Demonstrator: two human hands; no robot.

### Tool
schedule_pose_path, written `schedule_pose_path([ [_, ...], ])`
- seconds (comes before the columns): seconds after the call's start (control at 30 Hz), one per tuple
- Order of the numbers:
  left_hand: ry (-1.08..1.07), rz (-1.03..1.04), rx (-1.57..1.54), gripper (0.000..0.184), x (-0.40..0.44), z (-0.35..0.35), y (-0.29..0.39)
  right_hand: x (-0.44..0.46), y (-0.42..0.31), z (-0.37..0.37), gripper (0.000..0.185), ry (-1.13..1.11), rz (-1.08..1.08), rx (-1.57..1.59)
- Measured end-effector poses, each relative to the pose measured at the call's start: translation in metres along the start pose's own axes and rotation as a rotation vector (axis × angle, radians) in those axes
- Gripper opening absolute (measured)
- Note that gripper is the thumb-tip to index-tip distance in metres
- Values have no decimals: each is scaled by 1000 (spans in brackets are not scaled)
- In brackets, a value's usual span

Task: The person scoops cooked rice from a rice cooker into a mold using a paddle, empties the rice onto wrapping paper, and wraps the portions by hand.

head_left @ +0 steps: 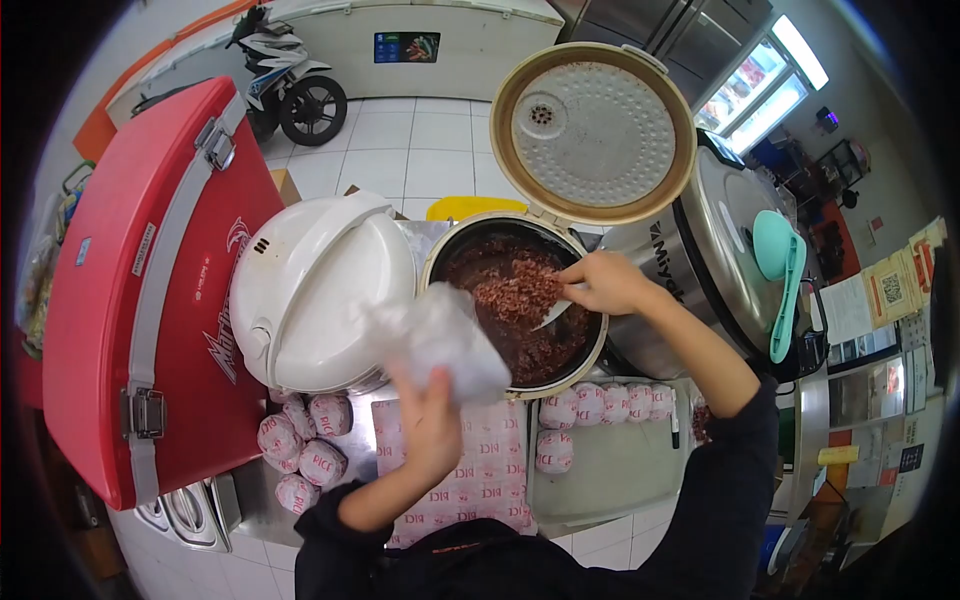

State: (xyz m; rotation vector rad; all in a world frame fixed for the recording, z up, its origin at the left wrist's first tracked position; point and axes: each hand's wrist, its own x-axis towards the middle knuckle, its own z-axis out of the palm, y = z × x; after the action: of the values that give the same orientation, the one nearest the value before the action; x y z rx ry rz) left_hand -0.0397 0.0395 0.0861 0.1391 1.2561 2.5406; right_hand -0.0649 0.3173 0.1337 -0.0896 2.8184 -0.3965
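Reddish-brown rice [515, 290] lies in clumps inside the dark, round bowl of an open cooker [435, 335], thinner along the far side, where the bottom shows glossy. The right hand [607, 284] is over the bowl, its fingers closed around the handle of a pale scoop [552, 312] that dips into the rice. The left hand [428, 420] is at the cooker's near left edge, against a whitish, blurred bundle [450, 340]; I cannot tell how its fingers close on it.

The cooker stands on a metal tabletop [362, 437], its dimpled lid [600, 130] raised. Nearer the person are printed paper sheets [455, 470] and, right of them, a shallow tray [610, 470] with a row of round wrapped packs [590, 404] and 1 more below. Other packs [322, 462] cluster left, below a white cooker [330, 290] and beside a red cooler [150, 290]. A steel cooker [690, 260] at right carries a turquoise ladle [785, 280]. Beyond, 1 motorbike [290, 85] stands on white floor tiles [410, 150].
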Motion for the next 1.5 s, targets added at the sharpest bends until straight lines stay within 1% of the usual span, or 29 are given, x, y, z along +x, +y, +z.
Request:
schedule_pose_path([
  [0.07, 83, 101, 204, 62, 26, 22, -26, -20, -31, -33, 25, 103, 79, -271],
  [0.1, 80, 108, 202, 62, 35, 34, -38, -27, -45, -41, 25, 110, 78, -276],
  [0.17, 112, 32, 140, 61, 48, 57, -55, -40, -76, -43, 29, 152, 144, -542],
  [0.2, 104, 33, 136, 61, 51, 68, -56, -49, -91, -35, 32, 181, 120, -566],
  [0.27, 98, -140, -414, 56, 55, 84, -57, -65, -117, -25, 41, 189, 76, -683],
  [0.3, 94, -142, -413, 56, 56, 87, -55, -68, -116, -25, 41, 190, 81, -684],
  [0.37, 62, -243, -490, 51, 60, 87, -46, -71, -110, -25, 42, 284, -7, -649],
  [0.4, 63, -234, -489, 51, 60, 85, -43, -71, -103, -31, 43, 266, 1, -575],
  [0.47, 17, -285, -449, 48, 63, 81, -36, -70, -93, -59, 36, 105, 168, -471],
  [0.5, 15, -278, -449, 48, 65, 77, -34, -74, -90, -75, 31, 66, 226, -416],
  [0.53, -10, -273, -469, 47, 68, 71, -35, -82, -85, -89, 27, 134, 206, -327],
  [0.57, -35, -269, -488, 47, 70, 66, -36, -86, -74, -98, 26, 166, 143, -315],
  [0.63, -63, -260, -480, 46, 71, 61, -35, -92, -80, -118, 29, 205, 181, -181],
  [0.7, 8, -290, -329, 42, 72, 60, -34, -95, -92, -124, 31, 212, 208, -163],
  [0.73, -43, -291, -373, 40, 72, 58, -33, -96, -96, -124, 33, 214, 231, -146],
  [0.77, -43, -294, -370, 40, 73, 57, -33, -96, -93, -115, 33, 214, 234, -143],
  [0.83, 82, -425, -203, 39, 75, 61, -27, -92, -82, -84, 40, 376, 57, -229],
  [0.87, 38, -360, -236, 37, 74, 65, -24, -90, -81, -72, 43, 327, 78, -182],
  [0.9, 36, -358, -235, 37, 77, 64, -28, -87, -77, -60, 45, 287, 116, -203],
  [0.97, -23, -207, -100, 40, 86, 57, -42, -87, -63, -41, 47, 285, 83, -97],
  [1.0, -27, -138, -199, 43, 89, 60, -45, -91, -61, -41, 47, 285, 80, -96],
  [1.03, -24, -138, -197, 43, 91, 58, -45, -96, -60, -43, 48, 277, 110, -95],
  [1.1, -106, -49, -110, 47, 95, 58, -43, -105, -56, -49, 49, 269, 145, -90],
  [1.13, -107, -54, -107, 47, 93, 60, -40, -109, -52, -54, 49, 291, 140, -76],
  [1.17, -104, -100, -208, 49, 91, 64, -38, -113, -51, -58, 50, 312, 135, -64],
  [1.2, -99, -145, -310, 50, 90, 67, -35, -114, -55, -60, 48, 408, 108, -31],
  [1.33, -118, -159, -318, 52, 90, 69, -36, -112, -72, -52, 46, 503, 82, -140],
  [1.43, -86, -104, -291, 46, 96, 65, -41, -113, -75, -48, 44, 517, 74, -197],
  [1.5, -131, 141, 327, 33, 108, 51, -50, -119, -70, -50, 41, 463, 133, -207],
])
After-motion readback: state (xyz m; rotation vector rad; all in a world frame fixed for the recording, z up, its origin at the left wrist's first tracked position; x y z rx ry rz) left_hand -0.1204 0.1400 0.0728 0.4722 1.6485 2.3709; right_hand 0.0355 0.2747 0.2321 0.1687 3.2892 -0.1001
